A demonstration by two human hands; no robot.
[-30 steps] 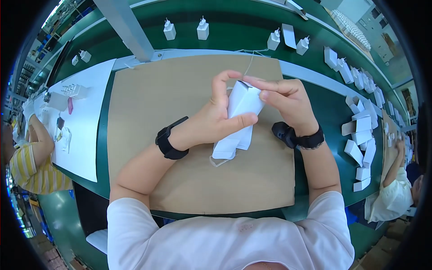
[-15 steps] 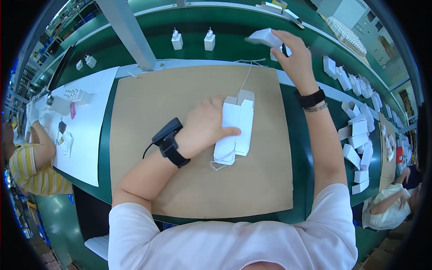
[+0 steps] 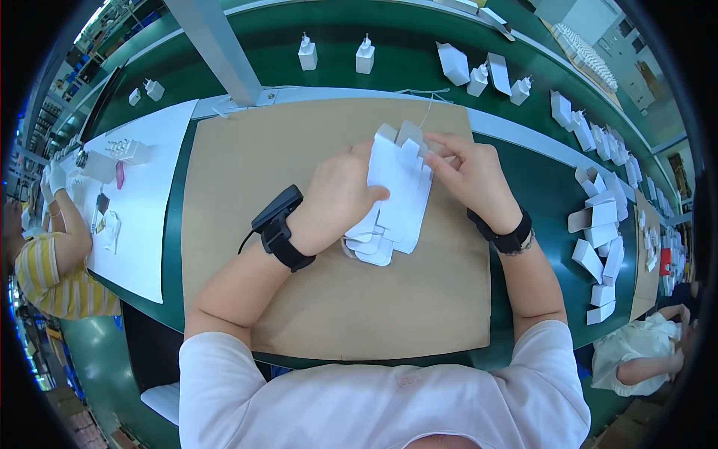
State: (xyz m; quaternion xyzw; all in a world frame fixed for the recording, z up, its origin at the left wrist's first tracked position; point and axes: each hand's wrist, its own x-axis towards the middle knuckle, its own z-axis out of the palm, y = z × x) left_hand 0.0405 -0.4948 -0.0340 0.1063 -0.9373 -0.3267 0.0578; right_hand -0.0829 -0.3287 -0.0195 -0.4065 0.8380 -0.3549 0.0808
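A few flattened white cartons [image 3: 396,194] lie stacked unevenly over the brown cardboard sheet [image 3: 314,314], tilted with their tab ends toward the far side. My left hand [image 3: 335,196] grips the stack at its left edge, thumb on top and fingers mostly hidden. At the upper right edge, my right hand [image 3: 479,176] pinches the cartons near the tabs, thumb and fingers close together. A thin white cord [image 3: 428,116] shows beyond the far end of the stack.
Along the green belt beyond stand white plug adapters [image 3: 364,56] and a white carton [image 3: 453,64]. Opened white boxes [image 3: 598,224] pile up at right. A white sheet [image 3: 142,224] with small parts lies left. A grey post [image 3: 217,52] rises at far left. People sit on both sides.
My right hand has let go of a white carton on the green belt and come back to the flat stack. The stack has shifted and more edges fan out.
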